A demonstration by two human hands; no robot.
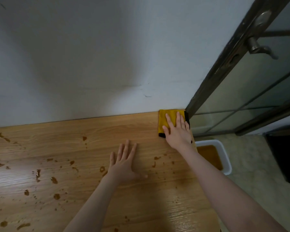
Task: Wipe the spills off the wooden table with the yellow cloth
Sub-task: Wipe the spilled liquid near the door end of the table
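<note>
While brown spills [38, 174] cover most of tabletop [90, 131], right hand [177, 131] presses flat on yellow cloth [164, 121] at far corner; left hand [124, 163] rests flat, empty. Wiping barely begun.

yellow cloth [164, 122] part-hidden by right hand [177, 133]

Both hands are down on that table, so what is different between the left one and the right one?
The right hand lies flat on the yellow cloth in the far right corner by the wall; the left hand rests straight on the bare wooden table.
The right hand is reached farther out; the left hand sits nearer the person, among brown spills.
Both are open, with straight fingers, palms down.
</note>
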